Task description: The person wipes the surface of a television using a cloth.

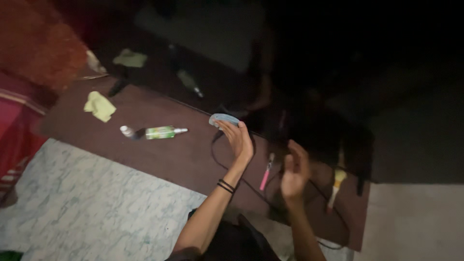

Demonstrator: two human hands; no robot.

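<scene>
The left hand (239, 140) is gripping a small blue oval object (223, 119) at its fingertips, holding it above the dark brown desk (164, 154). The right hand (294, 170) is hovering at 4 o'clock from the left, fingers loosely curled and holding nothing. A green spray bottle (159, 132) is lying on the desk at 9 o'clock from the left hand. A pink pen (266, 173) is lying between the hands, beside a black cable (217, 162).
</scene>
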